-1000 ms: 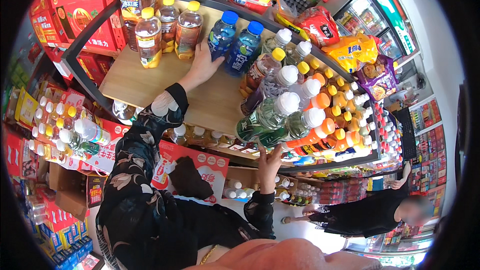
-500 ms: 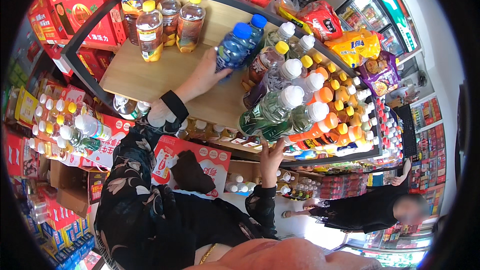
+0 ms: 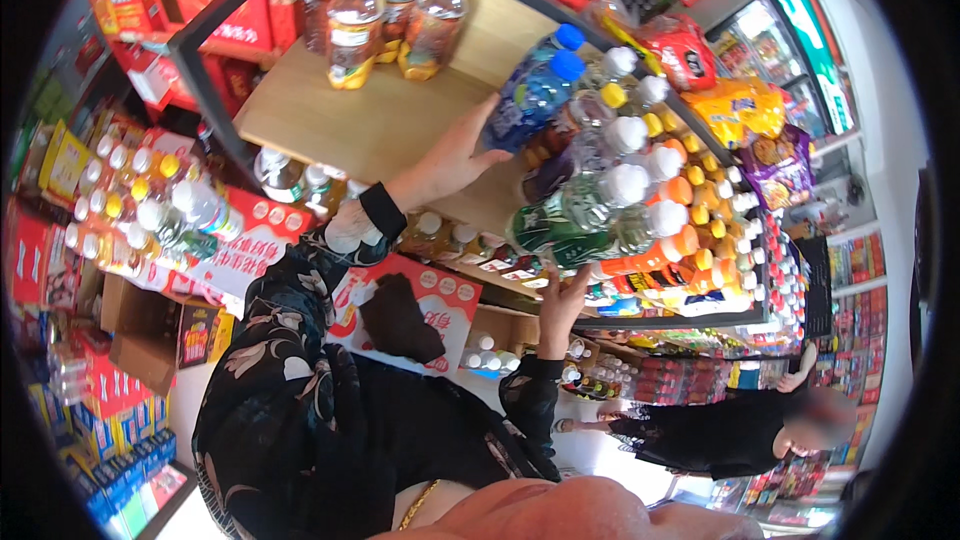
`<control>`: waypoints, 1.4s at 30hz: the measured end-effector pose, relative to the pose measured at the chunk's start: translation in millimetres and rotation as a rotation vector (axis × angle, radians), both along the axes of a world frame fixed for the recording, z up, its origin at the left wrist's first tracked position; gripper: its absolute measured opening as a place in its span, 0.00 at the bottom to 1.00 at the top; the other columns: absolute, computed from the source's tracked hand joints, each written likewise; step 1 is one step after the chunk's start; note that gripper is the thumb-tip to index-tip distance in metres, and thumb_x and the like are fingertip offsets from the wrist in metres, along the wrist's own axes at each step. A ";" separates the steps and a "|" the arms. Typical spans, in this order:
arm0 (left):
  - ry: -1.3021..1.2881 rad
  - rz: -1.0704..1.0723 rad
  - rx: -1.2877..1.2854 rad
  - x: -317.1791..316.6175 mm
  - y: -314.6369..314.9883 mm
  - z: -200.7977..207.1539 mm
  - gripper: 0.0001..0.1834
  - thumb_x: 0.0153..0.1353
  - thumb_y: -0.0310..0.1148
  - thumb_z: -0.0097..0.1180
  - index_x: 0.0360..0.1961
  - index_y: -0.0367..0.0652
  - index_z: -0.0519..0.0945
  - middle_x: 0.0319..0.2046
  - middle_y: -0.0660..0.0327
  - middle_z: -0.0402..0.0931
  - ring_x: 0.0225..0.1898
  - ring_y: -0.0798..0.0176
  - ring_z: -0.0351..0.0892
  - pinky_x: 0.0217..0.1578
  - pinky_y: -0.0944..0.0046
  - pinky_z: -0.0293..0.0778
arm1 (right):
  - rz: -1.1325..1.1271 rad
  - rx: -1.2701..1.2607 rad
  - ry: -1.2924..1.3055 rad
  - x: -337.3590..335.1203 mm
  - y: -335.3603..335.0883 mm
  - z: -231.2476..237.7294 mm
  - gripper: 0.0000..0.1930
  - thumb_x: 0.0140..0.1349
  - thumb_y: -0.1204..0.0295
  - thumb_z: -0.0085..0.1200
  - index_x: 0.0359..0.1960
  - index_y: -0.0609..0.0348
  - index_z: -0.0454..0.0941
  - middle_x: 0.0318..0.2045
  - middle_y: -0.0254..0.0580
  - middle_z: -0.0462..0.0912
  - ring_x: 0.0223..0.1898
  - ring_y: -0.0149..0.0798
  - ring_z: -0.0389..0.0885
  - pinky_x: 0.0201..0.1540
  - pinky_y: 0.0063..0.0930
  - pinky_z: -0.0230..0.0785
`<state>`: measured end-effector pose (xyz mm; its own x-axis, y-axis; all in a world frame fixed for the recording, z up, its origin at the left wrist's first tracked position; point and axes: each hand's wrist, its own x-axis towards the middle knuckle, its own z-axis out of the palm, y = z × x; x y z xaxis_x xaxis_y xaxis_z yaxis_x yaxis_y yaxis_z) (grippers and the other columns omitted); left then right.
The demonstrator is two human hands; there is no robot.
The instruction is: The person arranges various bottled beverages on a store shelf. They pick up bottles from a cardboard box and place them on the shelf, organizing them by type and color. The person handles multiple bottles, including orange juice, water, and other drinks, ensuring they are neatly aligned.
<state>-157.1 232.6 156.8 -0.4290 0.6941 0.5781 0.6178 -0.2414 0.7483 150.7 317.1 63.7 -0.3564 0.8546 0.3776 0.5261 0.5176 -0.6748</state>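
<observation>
Far left, low: clustered bottles (image 3: pixel 140 205), an open box (image 3: pixel 140 330) below them; a dark frame (image 3: pixel 185 48) bounds the shelf's left end; three amber bottles (image 3: pixel 398 15) stand upright on the board (image 3: pixel 350 125), well apart from the rows at right; pale wood shows from them across to the left hand (image 3: pixel 450 162), the widest room for moving; the near edge shows no rail here, and the left forearm reaches over it; lower bottles (image 3: pixel 430 227) stand beneath that edge.

Centre: left thumb and fingers lie about the lower part of the near blue bottle (image 3: pixel 535 98), touching it; clasp or mere push, cannot tell; that bottle sits beside the rows, cap toward the right, apparently tilted, though the lens bends things; the far blue bottle (image 3: pixel 540 48) is just behind it, toward the rear rail; little room on that side.

Right: the right hand (image 3: pixel 565 305) is at the near edge, fingers spread against the foot of the green bottles (image 3: pixel 555 232), clenched on nothing; beyond, orange-capped bottles (image 3: pixel 665 250) stand in close rows up to the frame.

Judged progress: right part well filled, close-set; blue pair at or nearly at the rows' margin; amber three lie outside them.
</observation>
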 end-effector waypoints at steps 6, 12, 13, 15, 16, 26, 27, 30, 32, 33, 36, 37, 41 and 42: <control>-0.669 -0.217 0.076 -4.0 -129.2 -19.0 0.17 0.70 0.26 0.51 0.58 0.36 0.73 0.48 0.58 0.78 0.48 0.68 0.80 0.50 0.68 0.77 | 0.049 -0.115 0.184 1.3 -1.4 5.7 0.36 0.68 0.72 0.55 0.72 0.67 0.48 0.66 0.56 0.64 0.36 0.29 0.76 0.24 0.20 0.72; -0.453 0.525 0.081 -26.3 -270.6 -65.7 0.13 0.65 0.25 0.57 0.51 0.42 0.81 0.43 0.63 0.81 0.43 0.68 0.81 0.45 0.70 0.76 | 0.074 -0.129 0.217 -18.7 -22.0 35.1 0.37 0.69 0.67 0.55 0.70 0.73 0.48 0.57 0.59 0.73 0.35 0.31 0.77 0.27 0.26 0.76; -0.218 0.652 0.109 -34.5 -284.4 -65.4 0.13 0.65 0.24 0.57 0.50 0.44 0.81 0.46 0.61 0.80 0.44 0.67 0.80 0.47 0.69 0.75 | 0.053 -0.135 0.225 -17.9 -29.8 42.4 0.37 0.69 0.67 0.55 0.70 0.73 0.47 0.57 0.60 0.73 0.36 0.32 0.78 0.27 0.26 0.77; 0.084 0.897 0.046 -45.6 -321.4 -50.9 0.15 0.59 0.20 0.59 0.47 0.43 0.81 0.47 0.56 0.78 0.50 0.54 0.77 0.55 0.61 0.70 | 0.049 -0.110 0.171 -15.4 -24.5 39.0 0.38 0.69 0.67 0.54 0.71 0.72 0.45 0.59 0.61 0.71 0.37 0.35 0.81 0.28 0.27 0.79; 0.163 0.983 0.040 -50.8 -329.5 -49.2 0.15 0.57 0.19 0.59 0.46 0.43 0.81 0.48 0.56 0.79 0.52 0.54 0.76 0.56 0.60 0.69 | 0.063 -0.139 0.177 -14.0 -23.2 37.2 0.38 0.70 0.67 0.54 0.71 0.71 0.45 0.59 0.61 0.71 0.37 0.36 0.82 0.29 0.27 0.79; 0.187 0.940 -0.147 -76.7 -344.3 -50.5 0.28 0.58 0.18 0.55 0.62 0.42 0.70 0.61 0.52 0.68 0.65 0.48 0.66 0.65 0.54 0.61 | 0.066 -0.227 0.278 -18.6 -54.4 54.2 0.36 0.70 0.74 0.51 0.74 0.61 0.44 0.63 0.54 0.68 0.31 0.28 0.80 0.30 0.22 0.72; 0.194 0.938 -0.148 -78.2 -344.3 -50.8 0.28 0.59 0.18 0.54 0.62 0.41 0.70 0.61 0.50 0.68 0.64 0.47 0.66 0.65 0.54 0.61 | 0.050 -0.228 0.246 -18.6 -61.9 58.6 0.35 0.70 0.74 0.51 0.74 0.60 0.45 0.64 0.53 0.68 0.31 0.27 0.80 0.29 0.22 0.71; 0.176 0.939 -0.162 -80.8 -345.7 -49.8 0.26 0.59 0.20 0.54 0.61 0.40 0.71 0.59 0.48 0.67 0.61 0.46 0.68 0.63 0.55 0.64 | 0.029 -0.218 0.270 -9.8 -75.1 48.4 0.35 0.70 0.75 0.50 0.74 0.57 0.46 0.65 0.48 0.68 0.31 0.26 0.79 0.29 0.21 0.70; 0.112 0.936 -0.186 -77.5 -346.2 -50.0 0.26 0.59 0.20 0.55 0.61 0.39 0.71 0.57 0.48 0.68 0.60 0.46 0.70 0.61 0.55 0.65 | 0.048 -0.271 0.276 -3.0 -85.8 42.4 0.34 0.70 0.76 0.50 0.74 0.58 0.47 0.66 0.47 0.68 0.30 0.26 0.78 0.30 0.19 0.70; 0.061 0.912 -0.185 -75.5 -345.4 -49.3 0.26 0.58 0.20 0.56 0.60 0.39 0.71 0.56 0.48 0.70 0.59 0.46 0.70 0.60 0.55 0.66 | 0.053 -0.245 0.241 -0.2 -91.4 38.4 0.33 0.70 0.76 0.50 0.73 0.58 0.49 0.65 0.47 0.68 0.31 0.26 0.79 0.30 0.18 0.70; 0.056 0.862 -0.173 -73.2 -342.8 -49.9 0.25 0.56 0.22 0.59 0.57 0.38 0.73 0.50 0.49 0.73 0.56 0.47 0.72 0.57 0.55 0.68 | 0.069 -0.305 0.225 1.2 -107.7 26.7 0.32 0.69 0.76 0.51 0.72 0.60 0.52 0.64 0.49 0.71 0.33 0.25 0.81 0.29 0.19 0.71; 0.150 0.868 -0.163 -75.2 -347.5 -57.5 0.24 0.55 0.22 0.60 0.55 0.38 0.74 0.48 0.50 0.74 0.54 0.47 0.73 0.56 0.55 0.68 | 0.122 -0.352 0.230 -0.6 -109.8 19.9 0.31 0.68 0.77 0.53 0.71 0.62 0.55 0.60 0.48 0.75 0.31 0.26 0.80 0.30 0.20 0.71; -0.184 0.787 -0.050 -66.5 -348.3 -78.0 0.19 0.54 0.21 0.64 0.47 0.39 0.75 0.46 0.53 0.75 0.50 0.54 0.76 0.54 0.59 0.70 | 0.231 -0.300 0.047 -21.8 -121.7 21.5 0.26 0.65 0.76 0.56 0.65 0.65 0.65 0.54 0.50 0.80 0.30 0.29 0.77 0.33 0.25 0.73; -0.145 0.755 -0.075 -63.3 -345.8 -77.3 0.19 0.54 0.21 0.65 0.47 0.40 0.75 0.46 0.54 0.75 0.49 0.56 0.76 0.53 0.60 0.71 | 0.263 -0.268 0.048 -27.9 -126.9 27.3 0.25 0.65 0.76 0.56 0.64 0.65 0.67 0.52 0.50 0.80 0.31 0.29 0.77 0.35 0.26 0.73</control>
